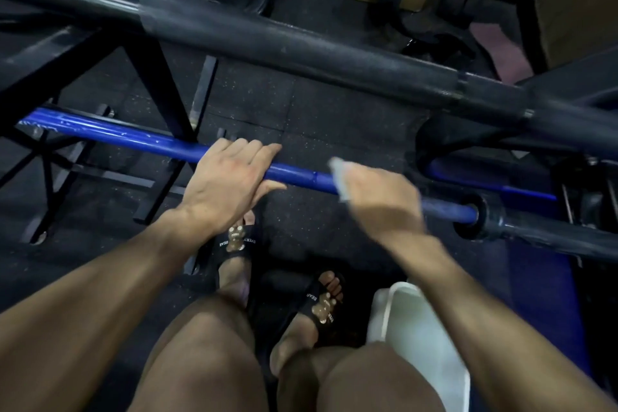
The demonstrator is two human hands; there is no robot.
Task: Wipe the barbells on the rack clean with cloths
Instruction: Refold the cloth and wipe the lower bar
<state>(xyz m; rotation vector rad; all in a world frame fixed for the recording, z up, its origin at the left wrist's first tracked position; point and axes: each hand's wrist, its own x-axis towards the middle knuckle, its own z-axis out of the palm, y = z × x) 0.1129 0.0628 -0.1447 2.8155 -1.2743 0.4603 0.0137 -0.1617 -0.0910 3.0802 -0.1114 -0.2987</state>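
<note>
Gripping a glossy blue barbell (301, 174), the left hand (227, 184) steadies it while the right hand (378, 197) clutches a pale cloth (339, 177).

Left hand (230, 177) wraps blue barbell (301, 174), fingers over top, thumb under. Right hand (378, 197), blurred, holds pale cloth (339, 177) against same bar, nearer black collar (485, 217). Thick black barbell (301, 47) crosses above on black rack (157, 84). Dark speckled rubber floor (284, 100). Bare legs, feet in black slides (321, 304). White container (418, 328) beside right foot.
</note>
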